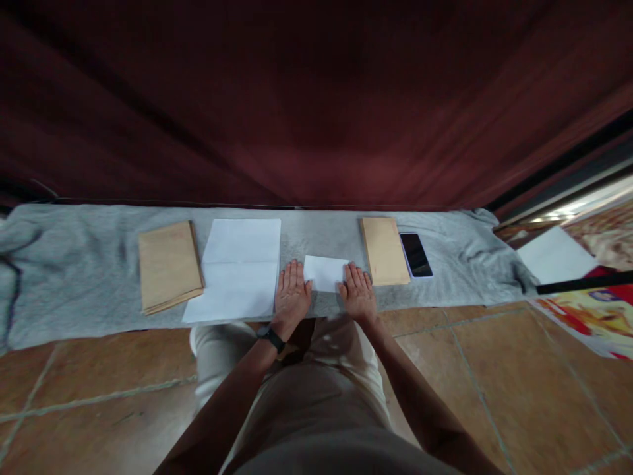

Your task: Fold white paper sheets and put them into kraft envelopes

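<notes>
Between my two hands a small folded sheet of white paper (326, 273) lies flat on the grey cloth. My left hand (293, 290), with a dark watch (271, 338) on its wrist, rests palm down at the paper's left end, fingers stretched out. At the right end my right hand (358, 290) lies flat too, its fingertips at the paper's edge. Close to my left hand is a stack of larger white sheets (237, 284) with a crease across the middle. Beside my right hand sits a stack of narrow brown envelopes (386, 252).
A long surface draped in grey cloth (84, 264) runs in front of me. Larger brown envelopes (169, 264) lie at left, a smartphone (417, 254) at right. Behind hangs a dark red curtain (316, 132). A colourful printed box (593, 316) stands at far right above the tiled floor (494, 369).
</notes>
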Demonstrator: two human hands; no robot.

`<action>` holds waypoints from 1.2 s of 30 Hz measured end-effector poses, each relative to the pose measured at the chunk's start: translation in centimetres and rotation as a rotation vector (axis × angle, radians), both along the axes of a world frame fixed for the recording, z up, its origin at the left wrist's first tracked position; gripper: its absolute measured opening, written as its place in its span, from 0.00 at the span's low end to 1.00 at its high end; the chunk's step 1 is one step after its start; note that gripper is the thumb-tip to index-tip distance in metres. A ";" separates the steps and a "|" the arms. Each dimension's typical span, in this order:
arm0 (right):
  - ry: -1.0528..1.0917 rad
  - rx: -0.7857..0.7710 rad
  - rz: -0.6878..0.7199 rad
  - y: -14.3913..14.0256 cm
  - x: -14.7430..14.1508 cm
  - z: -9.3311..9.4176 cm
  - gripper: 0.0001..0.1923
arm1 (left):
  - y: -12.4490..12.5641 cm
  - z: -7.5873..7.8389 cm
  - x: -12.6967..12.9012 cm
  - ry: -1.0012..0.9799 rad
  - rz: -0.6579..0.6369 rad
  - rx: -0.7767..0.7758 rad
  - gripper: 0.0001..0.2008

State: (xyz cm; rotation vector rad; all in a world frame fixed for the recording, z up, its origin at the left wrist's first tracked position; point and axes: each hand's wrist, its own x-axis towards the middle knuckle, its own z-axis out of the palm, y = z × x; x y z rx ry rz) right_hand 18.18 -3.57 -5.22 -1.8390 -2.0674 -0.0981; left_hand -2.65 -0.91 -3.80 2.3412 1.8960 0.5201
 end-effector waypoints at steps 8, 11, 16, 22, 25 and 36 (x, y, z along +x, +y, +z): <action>0.041 -0.014 0.005 -1.2 0.8 0.2 0.30 | -0.8 0.4 0.0 -0.084 -0.012 0.013 0.29; 0.076 -0.033 0.023 -1.5 0.4 1.0 0.30 | -0.8 0.6 0.5 -0.140 -0.083 0.006 0.28; 0.092 -0.089 0.156 -2.3 -2.0 2.1 0.29 | -1.0 1.7 1.6 -0.168 -0.092 0.002 0.27; 0.060 -0.126 0.178 -3.3 -2.8 1.7 0.26 | -2.0 2.2 2.2 -0.024 -0.214 -0.083 0.26; 0.048 -0.115 0.155 -3.9 -1.9 1.5 0.27 | -2.4 1.3 1.7 -0.015 -0.148 -0.067 0.28; 0.050 -0.129 0.100 -4.7 -0.7 1.7 0.28 | 1.2 0.2 0.3 -0.419 0.007 -0.175 0.22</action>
